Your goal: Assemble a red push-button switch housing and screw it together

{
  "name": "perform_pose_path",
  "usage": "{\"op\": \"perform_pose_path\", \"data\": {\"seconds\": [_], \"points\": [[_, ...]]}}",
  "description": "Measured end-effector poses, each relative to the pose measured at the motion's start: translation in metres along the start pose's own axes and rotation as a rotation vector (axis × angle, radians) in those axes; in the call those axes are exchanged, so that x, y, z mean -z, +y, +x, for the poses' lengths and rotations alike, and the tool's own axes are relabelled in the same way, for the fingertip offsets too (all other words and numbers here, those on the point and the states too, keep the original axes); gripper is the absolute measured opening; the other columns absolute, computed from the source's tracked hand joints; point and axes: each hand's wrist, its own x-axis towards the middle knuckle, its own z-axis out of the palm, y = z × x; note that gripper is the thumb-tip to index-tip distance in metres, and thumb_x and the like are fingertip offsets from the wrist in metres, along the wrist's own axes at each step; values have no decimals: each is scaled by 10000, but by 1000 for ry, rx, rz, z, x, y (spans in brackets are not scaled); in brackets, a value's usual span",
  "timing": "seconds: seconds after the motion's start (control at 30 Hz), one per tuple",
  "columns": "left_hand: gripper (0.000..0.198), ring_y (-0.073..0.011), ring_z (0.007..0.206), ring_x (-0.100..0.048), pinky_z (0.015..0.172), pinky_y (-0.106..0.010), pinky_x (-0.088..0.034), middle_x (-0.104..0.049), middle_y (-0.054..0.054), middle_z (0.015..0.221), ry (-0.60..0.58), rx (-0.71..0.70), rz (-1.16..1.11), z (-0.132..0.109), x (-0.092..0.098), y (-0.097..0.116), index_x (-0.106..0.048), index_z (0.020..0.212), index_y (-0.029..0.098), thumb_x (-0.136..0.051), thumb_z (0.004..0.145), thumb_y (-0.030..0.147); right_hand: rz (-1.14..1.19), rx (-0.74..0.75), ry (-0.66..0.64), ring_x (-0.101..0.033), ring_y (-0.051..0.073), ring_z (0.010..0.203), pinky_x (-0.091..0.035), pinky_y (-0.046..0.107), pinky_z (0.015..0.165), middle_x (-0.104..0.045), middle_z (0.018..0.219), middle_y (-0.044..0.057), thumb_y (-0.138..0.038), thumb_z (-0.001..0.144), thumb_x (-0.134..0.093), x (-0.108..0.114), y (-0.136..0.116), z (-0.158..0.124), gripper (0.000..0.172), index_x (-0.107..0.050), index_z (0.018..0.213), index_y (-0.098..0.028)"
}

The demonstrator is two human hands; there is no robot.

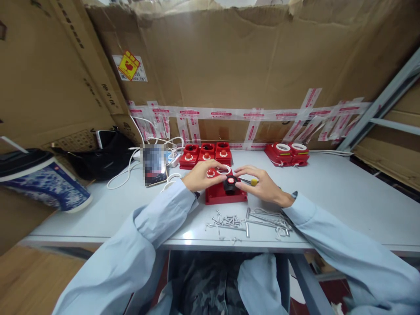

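A red plastic housing (226,198) rests on the table in front of me, with a small red dome (211,173) and a white ring (224,169) on its far part. My left hand (204,174) is closed over its left side, thumb reaching to a black round knob (231,183) with a red and white centre. From the right, my right hand (260,184) has its thumb and fingers curved about the knob. A thin screwdriver with a yellow end (253,182) is held in that hand, its shaft pointing left. Fingers hide part of the housing.
Loose screws (229,220) and metal rods (267,217) lie near the front edge. Red units stand behind, three at centre (206,156) and two at right (288,155). A phone (155,166), white cables, a black bag (98,159) and a large cup (46,181) are left.
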Motion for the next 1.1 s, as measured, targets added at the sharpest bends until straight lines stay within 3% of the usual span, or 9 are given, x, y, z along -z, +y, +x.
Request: {"op": "perform_pose_path", "data": {"seconds": [0.1,0.2,0.27,0.5,0.97,1.1], "points": [[284,-200,950,-629,862,-310,-465,-681,-99,1052,15,127,241,-2,26,-23,-649,1045,148,-537,839,307,-44,2,72,-628,215,998,-476,427,916,-682,1042,72,-328,794,-641,6,3,0,193,-657,951,-216],[242,-224,923,-637,825,-314,-450,-701,-80,1005,-63,367,554,-7,49,-50,-681,975,175,-518,819,265,-81,-10,116,-626,207,980,-472,414,914,-685,1005,66,-304,809,-626,9,7,0,171,-647,949,-209],[246,-240,898,-642,787,-316,-443,-713,-79,964,-149,463,619,-11,56,-64,-693,942,188,-538,805,321,-103,-21,121,-627,206,963,-473,408,908,-685,994,70,-296,814,-619,10,9,-1,161,-646,942,-202],[425,-271,905,-617,868,-396,-375,-710,-89,924,-246,589,677,-15,39,-71,-663,888,199,-596,710,579,-123,-23,117,-624,213,956,-476,414,895,-683,984,63,-289,815,-611,10,11,-1,148,-644,937,-212],[369,-311,974,-603,879,-428,-364,-691,-113,984,-259,560,679,-12,33,-68,-635,937,190,-607,718,485,-138,-39,117,-624,214,950,-475,410,890,-681,981,68,-313,815,-607,11,13,0,171,-651,942,-206],[330,-303,955,-611,877,-420,-371,-697,-102,948,-241,558,675,-11,33,-68,-639,921,187,-610,716,443,-129,-44,71,-623,220,972,-482,397,874,-677,1024,77,-332,790,-635,11,11,-1,249,-640,1000,-199]]}}
